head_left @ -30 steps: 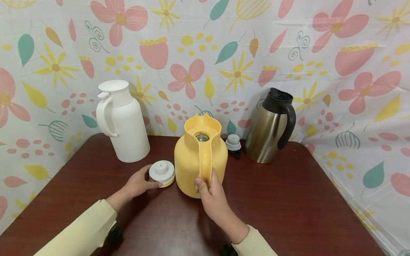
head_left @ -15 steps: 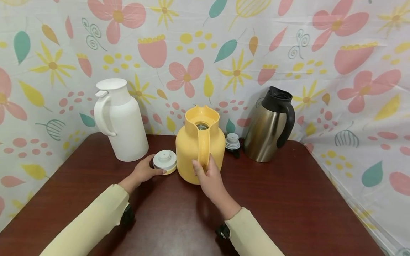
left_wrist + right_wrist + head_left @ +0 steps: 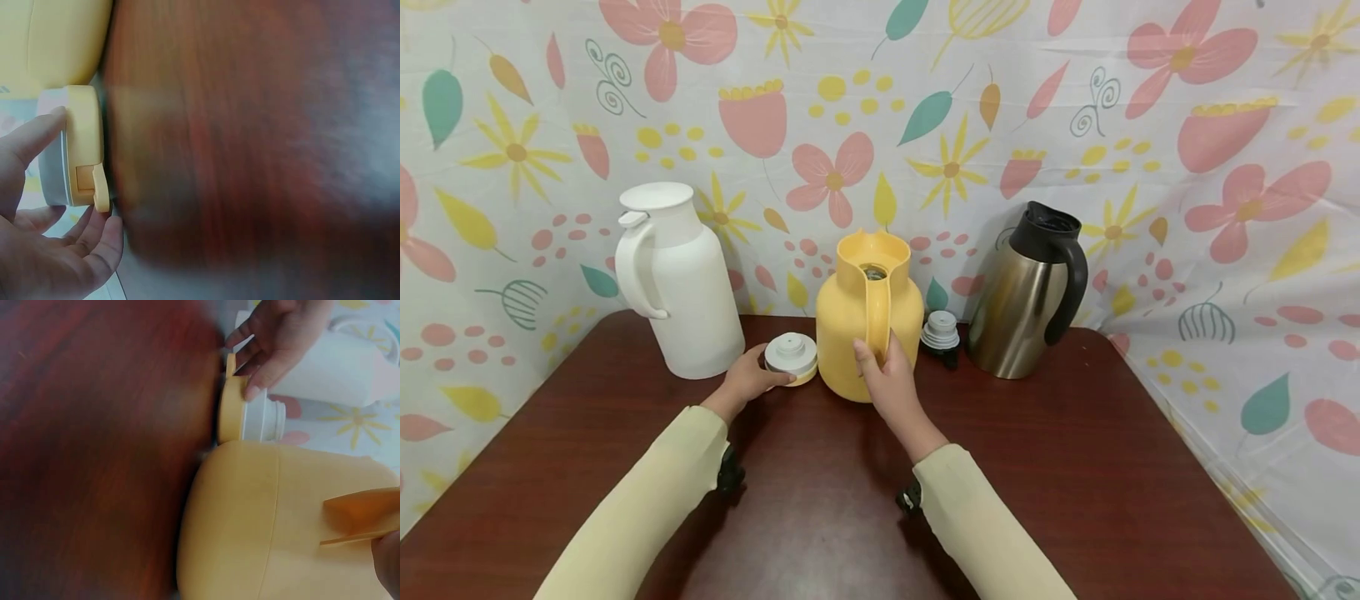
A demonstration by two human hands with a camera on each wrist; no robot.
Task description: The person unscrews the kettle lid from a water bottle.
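Note:
My right hand (image 3: 891, 387) grips the handle of a yellow thermos jug (image 3: 842, 333) that stands upright on the table; its mouth has no lid on it. Left of the jug, a yellow and white lid (image 3: 791, 354) lies upside down, grey-white plug upward. My left hand (image 3: 750, 379) holds this lid by its side, thumb near and fingers round the far left. In the left wrist view the lid (image 3: 84, 147) shows its small yellow tab, and its edge lies against or very near the jug (image 3: 62, 44). The right wrist view shows only part of my right hand (image 3: 389, 562).
A white thermos jug (image 3: 688, 292) stands at the back left. At the back right is a steel jug (image 3: 1011, 312) with black top and handle. A grey-white stopper with a black part (image 3: 940, 331) lies between the yellow and steel jugs. A patterned cloth (image 3: 880, 108) hangs behind the table (image 3: 1037, 483).
Both hands have moved away from me across the table, carrying the yellow jug and its lid toward the back. Both holds stay the same.

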